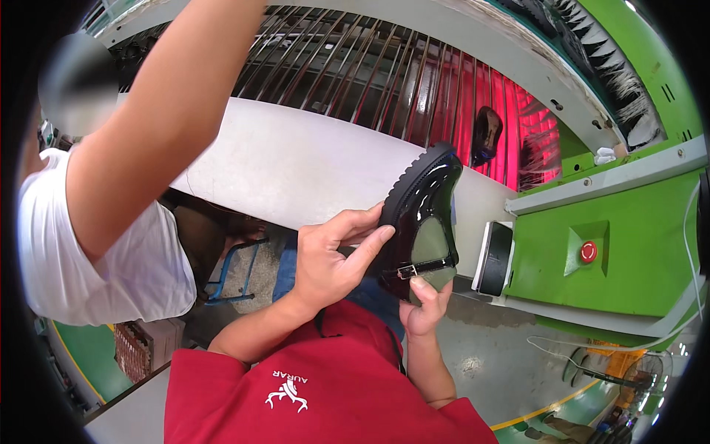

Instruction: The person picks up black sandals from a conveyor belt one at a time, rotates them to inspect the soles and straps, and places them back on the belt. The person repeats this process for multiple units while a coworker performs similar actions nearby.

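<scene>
In front of my chest I hold a black glossy buckle-strap shoe (436,189), toe up, with its ridged sole facing left. My left hand (333,255) is closed on the sole side, thumb and fingers pressed against its edge. My right hand (427,305) is closed at the heel end, its thumb close under the strap and small metal buckle (407,271). Part of the right fingers is hidden behind the shoe. A light greyish-green area shows in the shoe's opening. Farther off, another dark shiny shoe (486,135) rests on the metal rollers under red light.
A white ledge (296,159) runs before the roller conveyor (340,66). At left, a person in a white shirt (111,244) reaches an arm across toward the conveyor. The green machine (547,259) with a red button (589,252) stands at right. A blue metal frame (235,272) is below the ledge.
</scene>
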`<state>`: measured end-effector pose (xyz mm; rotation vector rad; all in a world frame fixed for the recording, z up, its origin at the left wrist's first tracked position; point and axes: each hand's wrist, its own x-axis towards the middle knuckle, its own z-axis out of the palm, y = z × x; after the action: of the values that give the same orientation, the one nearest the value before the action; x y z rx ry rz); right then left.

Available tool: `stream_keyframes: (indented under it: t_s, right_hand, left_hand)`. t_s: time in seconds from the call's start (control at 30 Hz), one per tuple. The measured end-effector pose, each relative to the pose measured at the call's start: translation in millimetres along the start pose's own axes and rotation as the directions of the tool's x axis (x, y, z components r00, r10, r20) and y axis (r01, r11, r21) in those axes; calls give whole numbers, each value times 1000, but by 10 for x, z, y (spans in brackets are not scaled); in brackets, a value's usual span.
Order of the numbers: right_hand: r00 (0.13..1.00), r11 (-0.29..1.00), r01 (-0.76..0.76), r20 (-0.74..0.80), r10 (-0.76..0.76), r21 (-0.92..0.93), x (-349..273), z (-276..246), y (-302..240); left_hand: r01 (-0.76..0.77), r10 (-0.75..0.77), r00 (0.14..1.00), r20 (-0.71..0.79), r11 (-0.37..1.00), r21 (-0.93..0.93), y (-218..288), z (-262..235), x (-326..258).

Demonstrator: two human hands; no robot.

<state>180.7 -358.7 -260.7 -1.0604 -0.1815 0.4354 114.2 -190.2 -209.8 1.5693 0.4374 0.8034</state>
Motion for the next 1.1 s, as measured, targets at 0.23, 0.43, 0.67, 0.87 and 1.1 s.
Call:
stream_keyframes:
  t_s: [0.23,0.43,0.67,0.87,1.1]
  right_hand:
    - [957,882,275,196,-213,-383,-181,78,-57]
    - [668,355,744,630,-396,-565,-214,331,-75]
    - [738,288,674,598,-313,-680,-86,358,-616]
    - [831,855,359,546,-110,-375,258,497,-220]
    - [847,901,259,531,-39,-347,227,375,-22]
  left_hand:
    - [68,-65,998,21,945,-321,-218,-117,-116]
    - [-116,24,972,-235,915,-387,-194,-218,-3]
    - [169,-293,951,-102,766,-620,-392,-450,-339]
    - [317,-292,945,150,693,-648,-270,-321,-498]
    - [343,-304,936,177,681,-647,-416,-419,-621]
